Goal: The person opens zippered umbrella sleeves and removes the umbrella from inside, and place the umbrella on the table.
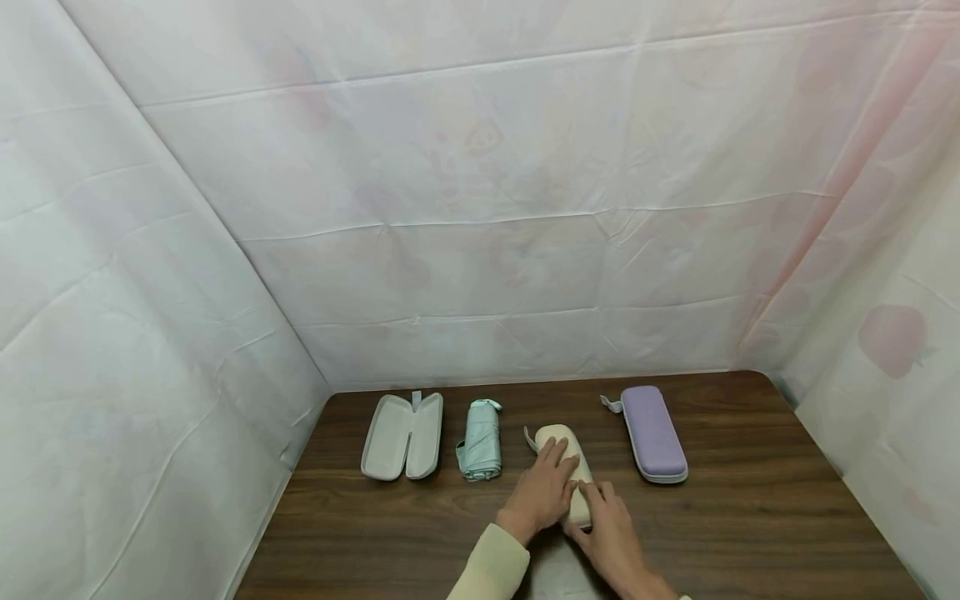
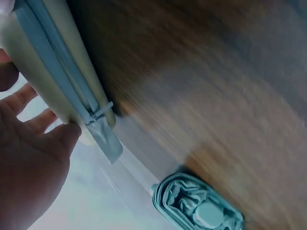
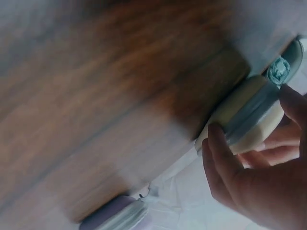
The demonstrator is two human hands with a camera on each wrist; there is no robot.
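Note:
A cream zippered hard case lies closed on the table in the head view, its pull tab pointing away from me. My left hand holds it across the top and side. In the left wrist view the thumb sits by the grey zipper band, near the zipper's tab end. The near end of the case is in the grip of my right hand. The right wrist view shows fingers and thumb about that rounded end, beside the zipper. Parts of the case are hidden under both hands.
On the left lies an open pale grey case, spread flat. Between it and the cream case is a folded mint umbrella. A closed purple case lies to the right. White curtains stand behind the wooden table.

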